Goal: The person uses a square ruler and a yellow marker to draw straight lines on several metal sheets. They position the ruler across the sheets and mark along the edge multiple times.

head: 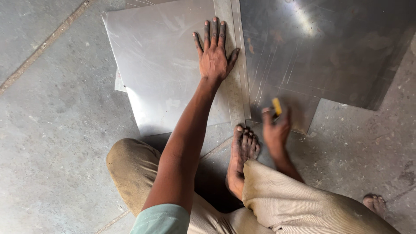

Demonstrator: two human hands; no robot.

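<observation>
You are crouching on a rough grey concrete floor (56,130), and your left hand (214,54) is lying flat, palm down, with its fingers (215,30) spread apart and held straight, gripping nothing. It is pressing on the right edge of a smooth, dull-shining metal sheet (160,65), a flat rectangular panel with fine scratches and a soft glare across it. The thumb side of that hand is reaching onto a long metal straightedge (236,93), a narrow flat strip with fine markings that is running from the top of the view down toward your foot (242,156). Just to the right of the strip a second, darker metal sheet (329,47) is lying flat, its surface showing several thin scored lines near the strip and a bright reflection near the top. Your right hand (276,130) is blurred; its fingers are curled together and clamped on a small yellow tool (276,106), whose tip is sitting on the darker sheet close beside the straightedge. What kind of tool it is you cannot tell from the blur. Your bare foot, dusty at the toes, is resting at the lower end of the strip, between the two arms, and your worn khaki trousers (286,203) are showing a ribbed, dirt-stained cloth.
</observation>
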